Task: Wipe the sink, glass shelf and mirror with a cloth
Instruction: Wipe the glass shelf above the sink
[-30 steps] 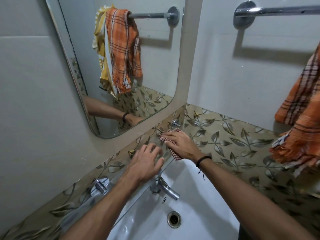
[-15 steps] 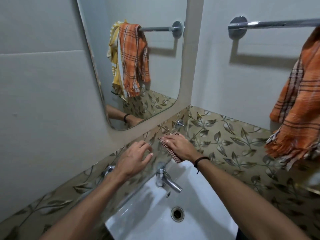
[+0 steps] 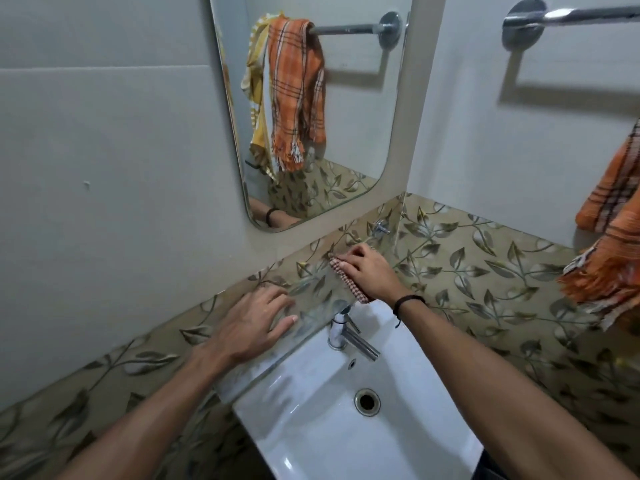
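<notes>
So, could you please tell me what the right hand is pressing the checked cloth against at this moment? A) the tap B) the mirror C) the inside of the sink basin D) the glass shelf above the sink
D: the right hand holds the checked cloth flat on the glass shelf, above the tap and well below the mirror.

an orange plaid towel (image 3: pixel 613 237) hangs below a chrome towel bar (image 3: pixel 568 15), above leaf-patterned tiles (image 3: pixel 485 268), near a chrome tap (image 3: pixel 341 332)
</notes>
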Available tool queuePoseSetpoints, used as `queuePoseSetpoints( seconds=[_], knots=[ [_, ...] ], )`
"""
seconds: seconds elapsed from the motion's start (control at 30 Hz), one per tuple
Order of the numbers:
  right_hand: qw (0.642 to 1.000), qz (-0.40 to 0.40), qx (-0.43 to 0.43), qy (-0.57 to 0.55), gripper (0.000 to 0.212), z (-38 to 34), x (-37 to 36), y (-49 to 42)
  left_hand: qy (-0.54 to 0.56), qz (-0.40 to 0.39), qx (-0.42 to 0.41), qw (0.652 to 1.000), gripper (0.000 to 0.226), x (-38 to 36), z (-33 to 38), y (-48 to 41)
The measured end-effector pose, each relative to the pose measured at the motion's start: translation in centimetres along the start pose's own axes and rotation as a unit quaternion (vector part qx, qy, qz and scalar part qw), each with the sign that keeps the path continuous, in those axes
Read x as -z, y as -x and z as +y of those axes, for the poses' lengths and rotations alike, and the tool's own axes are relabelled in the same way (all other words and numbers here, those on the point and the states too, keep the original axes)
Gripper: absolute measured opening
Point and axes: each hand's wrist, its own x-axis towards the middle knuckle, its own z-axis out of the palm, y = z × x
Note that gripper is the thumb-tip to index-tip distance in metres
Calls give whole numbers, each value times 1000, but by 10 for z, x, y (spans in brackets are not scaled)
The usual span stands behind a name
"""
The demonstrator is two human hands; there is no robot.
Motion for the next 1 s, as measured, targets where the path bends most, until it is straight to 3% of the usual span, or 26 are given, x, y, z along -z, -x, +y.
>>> queuePoseSetpoints(
  seconds=[0.13, 0.3, 0.4, 0.53, 0.73, 0.9, 1.0],
  knots=[
    [996, 66, -57, -3, 35, -22, -12, 0, 2, -1, 11, 1000, 43, 1, 3, -2],
    [995, 72, 68, -28, 30, -48, -26, 32, 6, -3, 19, 1000, 44, -1, 3, -3],
    [999, 37, 14, -19, 34, -30, -15, 12, 6, -2, 16, 1000, 46, -1, 2, -2],
    [991, 90, -102, 4, 32, -42, -18, 3, 3, 1, 19, 1000, 52, 1, 6, -2],
    [994, 100, 33, -35, 29, -72, -36, 37, -14, 24, 7, 1000, 46, -3, 6, -1],
    [990, 80, -111, -20, 34, -34, -14, 3, -10, 16, 4, 1000, 40, -4, 5, -1],
    [993, 86, -77, -6, 37, -56, -26, 19, -11, 25, 0, 1000, 34, -5, 3, -4]
  ],
)
